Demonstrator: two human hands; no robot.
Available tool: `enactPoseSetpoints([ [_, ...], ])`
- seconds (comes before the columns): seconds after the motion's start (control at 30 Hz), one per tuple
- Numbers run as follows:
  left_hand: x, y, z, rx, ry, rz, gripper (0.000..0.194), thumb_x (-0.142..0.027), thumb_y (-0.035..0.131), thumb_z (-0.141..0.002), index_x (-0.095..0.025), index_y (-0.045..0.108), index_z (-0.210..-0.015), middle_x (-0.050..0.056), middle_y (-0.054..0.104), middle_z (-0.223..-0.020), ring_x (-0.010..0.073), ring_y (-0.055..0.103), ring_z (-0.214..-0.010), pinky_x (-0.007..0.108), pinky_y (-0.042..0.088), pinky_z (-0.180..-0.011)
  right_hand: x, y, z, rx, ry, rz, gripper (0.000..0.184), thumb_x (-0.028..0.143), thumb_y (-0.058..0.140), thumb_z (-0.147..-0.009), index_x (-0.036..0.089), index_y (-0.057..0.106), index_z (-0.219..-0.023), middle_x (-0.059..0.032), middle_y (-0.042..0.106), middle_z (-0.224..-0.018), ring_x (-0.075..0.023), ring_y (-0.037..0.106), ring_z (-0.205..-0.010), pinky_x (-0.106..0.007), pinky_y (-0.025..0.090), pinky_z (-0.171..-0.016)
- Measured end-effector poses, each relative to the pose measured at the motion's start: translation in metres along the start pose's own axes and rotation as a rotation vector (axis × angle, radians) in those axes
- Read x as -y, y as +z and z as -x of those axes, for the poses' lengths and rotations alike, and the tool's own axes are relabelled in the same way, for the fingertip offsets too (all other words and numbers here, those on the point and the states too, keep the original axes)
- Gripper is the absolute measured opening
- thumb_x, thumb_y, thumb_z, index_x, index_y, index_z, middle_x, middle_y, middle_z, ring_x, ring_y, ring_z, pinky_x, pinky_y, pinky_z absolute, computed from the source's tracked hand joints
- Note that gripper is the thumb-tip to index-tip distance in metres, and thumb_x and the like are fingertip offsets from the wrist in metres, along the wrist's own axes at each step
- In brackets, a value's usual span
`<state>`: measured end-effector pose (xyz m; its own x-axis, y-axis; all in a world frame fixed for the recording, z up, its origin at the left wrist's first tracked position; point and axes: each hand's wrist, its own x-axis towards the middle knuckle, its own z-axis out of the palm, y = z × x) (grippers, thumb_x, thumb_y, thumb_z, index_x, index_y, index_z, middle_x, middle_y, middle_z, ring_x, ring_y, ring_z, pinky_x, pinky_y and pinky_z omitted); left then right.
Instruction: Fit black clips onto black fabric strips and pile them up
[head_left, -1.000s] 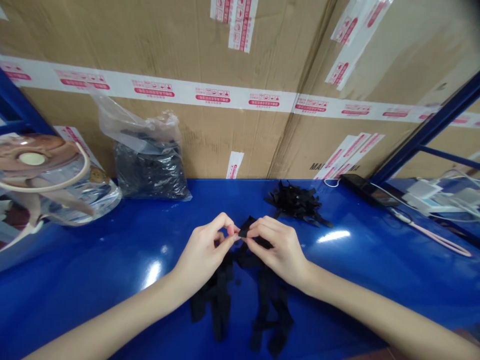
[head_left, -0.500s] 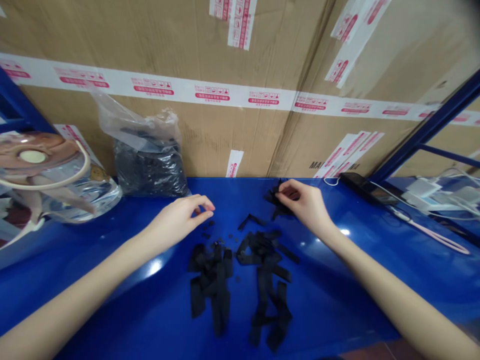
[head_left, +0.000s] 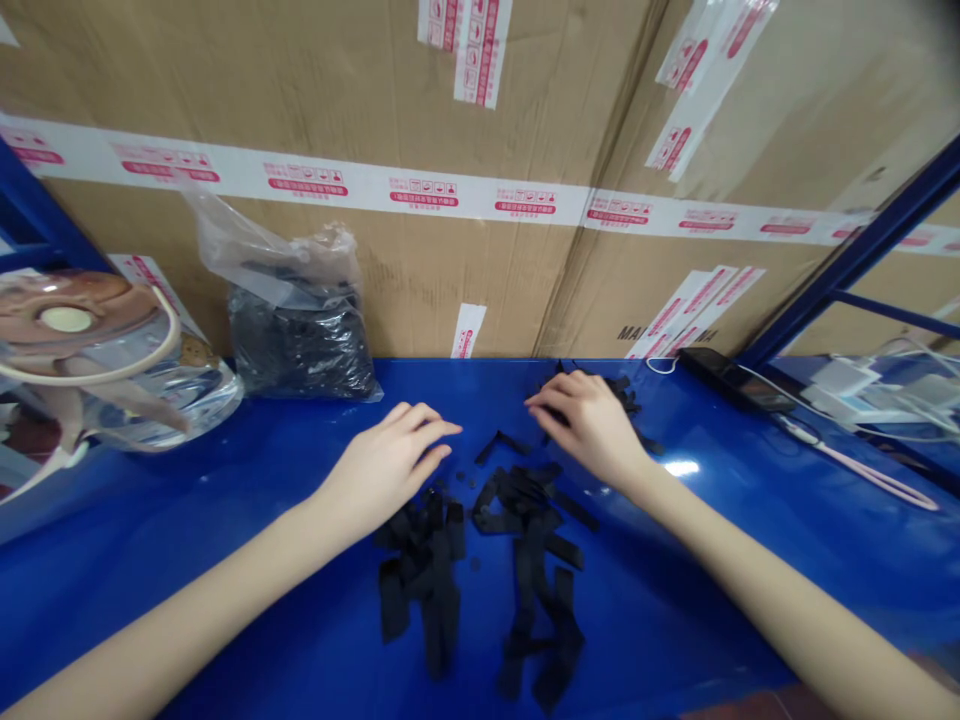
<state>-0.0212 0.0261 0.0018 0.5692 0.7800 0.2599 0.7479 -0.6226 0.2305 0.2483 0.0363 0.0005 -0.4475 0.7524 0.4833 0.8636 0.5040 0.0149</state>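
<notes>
L hand (head_left: pixel 382 460) is over the far-L end of a heap of flat matte-black fabric-like strips (head_left: pixel 436 610); fingers loosely spread & pointing twd the middle, gap b/w thumb & index, nothing visible in its grasp. R hand (head_left: pixel 596 420) is at the near-L side of a tangled pile of short black strips (head_left: pixel 625 392), covering much of it; fingers curled twd thumb. Dark material shows b/w them, but can't tell if it's pinched or just pile behind.

B/w the hands, a single black strip bent in a shallow V (head_left: pixel 487 447) lies loose. Just nearer: a looped bunch of black strips (head_left: pixel 529 495), w/ longer black strips (head_left: pixel 559 625) trailing twd the near edge, R of the L heap. A few tiny black bits (head_left: pixel 460 476) sit nr the L fingertips.

All on a glossy blue worktop (head_left: pixel 675 640). Back L: clear plastic bag w/ black contents (head_left: pixel 304 345), upright agst big brown cardboard boxes (head_left: pixel 465 120) w/ white-&-red printed tape. Far L: transparent container w/ brown lid & beige handle (head_left: pixel 191 400). Back R: flat black phone-like device (head_left: pixel 731 380), pale pink strap (head_left: pixel 877 475) nr it, then white plugs & cables (head_left: pixel 847 385).
</notes>
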Motion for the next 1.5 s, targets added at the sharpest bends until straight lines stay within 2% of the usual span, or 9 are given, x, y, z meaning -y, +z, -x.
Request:
enactPoseSetpoints([
  [0.1,-0.006,0.010,0.003,0.040,0.135,0.031,0.039,-0.019,0.036,-0.097,-0.024,0.056,-0.131,0.006,0.060,-0.131,0.0227,0.051,-0.120,0.039,0.044,-0.100,0.026,0.004,0.003,0.121,-0.149,-0.147,0.017,0.028,0.057,-0.092,0.020,0.072,-0.092,-0.0052,0.065,-0.088,-0.0202,0.056,-0.085,-0.036,0.040,-0.079],
  [0.23,-0.008,0.016,0.006,0.112,0.192,0.022,0.042,-0.014,0.036,-0.096,-0.027,0.057,-0.130,0.007,0.054,-0.140,0.0247,0.047,-0.128,0.045,0.040,-0.104,0.041,0.010,0.009,0.180,-0.201,-0.200,0.019,0.033,0.059,-0.091,0.018,0.072,-0.091,-0.0056,0.065,-0.089,-0.0201,0.056,-0.085,-0.035,0.039,-0.078],
  [0.53,-0.012,0.016,0.005,0.156,0.195,0.099,0.035,-0.018,0.042,-0.094,-0.021,0.062,-0.123,0.009,0.060,-0.134,0.0261,0.052,-0.124,0.047,0.040,-0.103,0.042,0.013,0.009,0.184,-0.108,-0.342,0.007,0.022,0.061,-0.089,0.018,0.065,-0.085,-0.0033,0.066,-0.085,-0.0182,0.057,-0.082,-0.033,0.040,-0.078],
  [0.73,-0.010,0.014,0.002,0.043,0.031,0.250,0.027,-0.030,0.051,-0.093,-0.023,0.067,-0.114,0.007,0.065,-0.125,0.0267,0.058,-0.116,0.047,0.041,-0.101,0.038,0.010,0.006,0.063,0.136,-0.682,0.006,0.017,0.057,-0.088,0.018,0.062,-0.084,-0.0004,0.067,-0.079,-0.0131,0.060,-0.070,-0.026,0.046,-0.068],
  [0.87,-0.008,0.012,-0.001,-0.029,-0.041,0.408,0.015,-0.031,0.061,-0.085,-0.021,0.072,-0.089,0.005,0.071,-0.101,0.0220,0.066,-0.091,0.035,0.048,-0.086,0.036,0.012,0.005,0.017,0.205,-0.795,0.003,0.020,0.062,-0.083,0.017,0.064,-0.082,0.0000,0.067,-0.077,-0.0129,0.060,-0.068,-0.025,0.048,-0.065],
  [1.03,-0.005,0.013,-0.003,-0.073,-0.179,0.542,0.016,-0.032,0.067,-0.078,-0.019,0.065,-0.069,0.001,0.068,-0.074,0.0176,0.061,-0.069,0.029,0.046,-0.067,0.036,0.015,0.007,0.060,0.252,-0.897,0.007,0.024,0.065,-0.083,0.017,0.066,-0.081,0.0003,0.068,-0.074,-0.0132,0.062,-0.067,-0.025,0.048,-0.063],
  [1.13,-0.004,0.014,-0.004,-0.118,-0.261,0.731,0.016,-0.032,0.070,-0.073,-0.018,0.061,-0.072,0.000,0.066,-0.070,0.0164,0.061,-0.068,0.028,0.048,-0.066,0.038,0.016,0.008,0.065,0.267,-0.980,0.013,0.028,0.069,-0.080,0.017,0.068,-0.087,-0.0019,0.071,-0.080,-0.0144,0.064,-0.069,-0.027,0.050,-0.066],
  [1.23,-0.005,0.013,-0.005,-0.094,-0.304,0.906,0.021,-0.032,0.071,-0.071,-0.017,0.063,-0.083,0.002,0.070,-0.076,0.0178,0.064,-0.074,0.031,0.051,-0.072,0.042,0.015,0.009,0.078,0.261,-1.028,0.015,0.031,0.071,-0.080,0.018,0.070,-0.085,-0.0029,0.072,-0.083,-0.0160,0.066,-0.075,-0.029,0.052,-0.072],
  [1.5,-0.018,0.010,-0.002,-0.032,-0.342,0.989,0.015,-0.031,0.064,-0.074,-0.016,0.064,-0.076,0.001,0.069,-0.072,0.0162,0.063,-0.068,0.028,0.051,-0.067,0.053,0.006,0.010,0.035,0.075,-0.977,0.012,0.028,0.063,-0.089,0.021,0.072,-0.087,-0.0034,0.070,-0.087,-0.0153,0.064,-0.082,-0.031,0.050,-0.079],
])
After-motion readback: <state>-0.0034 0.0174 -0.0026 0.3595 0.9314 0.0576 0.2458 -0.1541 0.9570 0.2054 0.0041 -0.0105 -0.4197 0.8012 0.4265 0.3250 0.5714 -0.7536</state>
